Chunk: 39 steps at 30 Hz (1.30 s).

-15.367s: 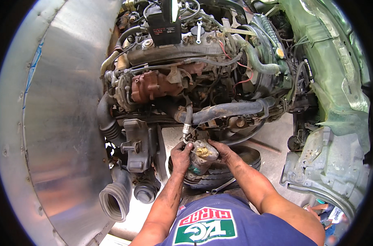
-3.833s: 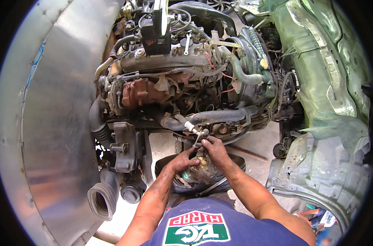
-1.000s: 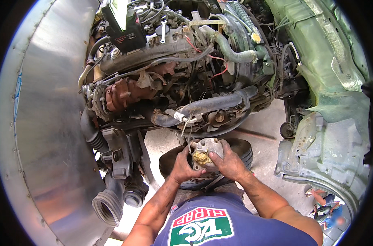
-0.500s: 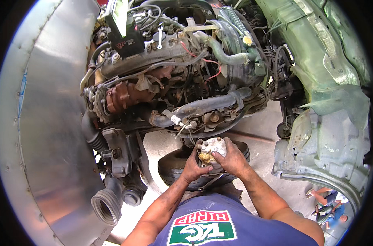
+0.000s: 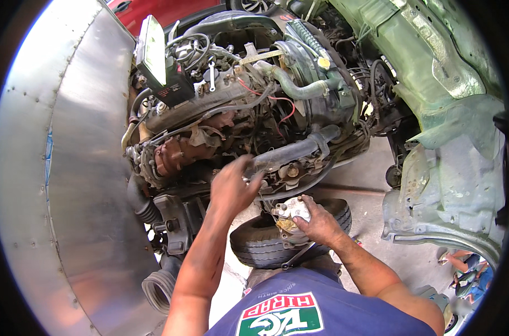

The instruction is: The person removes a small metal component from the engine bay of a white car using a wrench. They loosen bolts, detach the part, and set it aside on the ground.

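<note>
My right hand (image 5: pixel 321 223) grips a rounded silver metal compressor (image 5: pixel 292 210) from its right side, thumb across the top. A crumpled yellowish patch (image 5: pixel 286 225) shows on the compressor's near side. My left hand (image 5: pixel 236 187) is raised to the engine's lower front, by the thick grey hose (image 5: pixel 291 152). Its fingers are curled and partly blurred, around a small light-coloured piece that I cannot make out. Below the compressor, a wrench (image 5: pixel 292 259) slants close to my lap. A tyre (image 5: pixel 254 245) lies under and behind the compressor.
The exposed engine (image 5: pixel 209 120) fills the far middle. A wrench (image 5: pixel 212 77) and a black box (image 5: pixel 173 87) rest on it. A sheet-metal wall (image 5: pixel 92 168) rises at left; green body panels (image 5: pixel 450 123) stand at right. A corrugated duct (image 5: pixel 158 291) is lower left. Other people (image 5: pixel 470 274) are far right.
My left hand has let go of the compressor and moved up and left to the engine front. My right hand keeps hold of the compressor. The view has shifted slightly.
</note>
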{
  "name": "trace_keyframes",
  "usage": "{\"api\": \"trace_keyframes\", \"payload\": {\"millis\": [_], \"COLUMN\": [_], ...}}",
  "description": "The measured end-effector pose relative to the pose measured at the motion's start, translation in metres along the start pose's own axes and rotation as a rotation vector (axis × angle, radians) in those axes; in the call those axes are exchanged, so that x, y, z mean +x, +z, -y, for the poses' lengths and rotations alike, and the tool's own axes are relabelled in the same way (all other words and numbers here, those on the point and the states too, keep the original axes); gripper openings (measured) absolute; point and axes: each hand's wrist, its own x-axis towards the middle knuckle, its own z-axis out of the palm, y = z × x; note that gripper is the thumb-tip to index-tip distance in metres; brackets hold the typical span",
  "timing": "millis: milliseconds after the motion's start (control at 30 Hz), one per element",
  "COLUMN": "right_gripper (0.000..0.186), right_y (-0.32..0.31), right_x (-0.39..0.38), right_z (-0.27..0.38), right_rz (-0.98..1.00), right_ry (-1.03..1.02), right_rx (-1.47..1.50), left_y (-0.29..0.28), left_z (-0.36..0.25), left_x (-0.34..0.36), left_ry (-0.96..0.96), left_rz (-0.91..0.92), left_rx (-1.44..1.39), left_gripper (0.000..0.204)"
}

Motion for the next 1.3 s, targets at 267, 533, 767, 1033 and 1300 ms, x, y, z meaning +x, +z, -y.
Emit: {"api": "trace_keyframes", "payload": {"millis": [267, 533, 767, 1033, 1300], "right_gripper": [0.088, 0.09, 0.091, 0.091, 0.092], "right_y": [0.005, 0.012, 0.018, 0.023, 0.026], "right_x": [-0.01, -0.011, -0.019, -0.032, -0.042], "right_z": [-0.002, -0.016, -0.008, 0.008, 0.011], "right_rz": [-0.016, -0.071, -0.094, -0.066, -0.107], "right_ry": [0.092, -0.007, -0.012, -0.007, 0.003], "right_rx": [-0.008, -0.024, -0.033, -0.091, -0.088], "left_y": [0.043, 0.007, 0.05, 0.048, 0.08], "left_z": [0.045, 0.094, 0.094, 0.056, 0.032], "left_x": [0.107, -0.003, -0.111, -0.085, -0.055], "left_ry": [-0.262, -0.152, -0.219, -0.342, -0.127], "left_rz": [0.272, 0.035, -0.354, -0.083, -0.312], "left_rx": [-0.416, -1.569, -1.851, -0.369, -0.3], "left_gripper": [0.02, 0.013, 0.018, 0.054, 0.041]}}
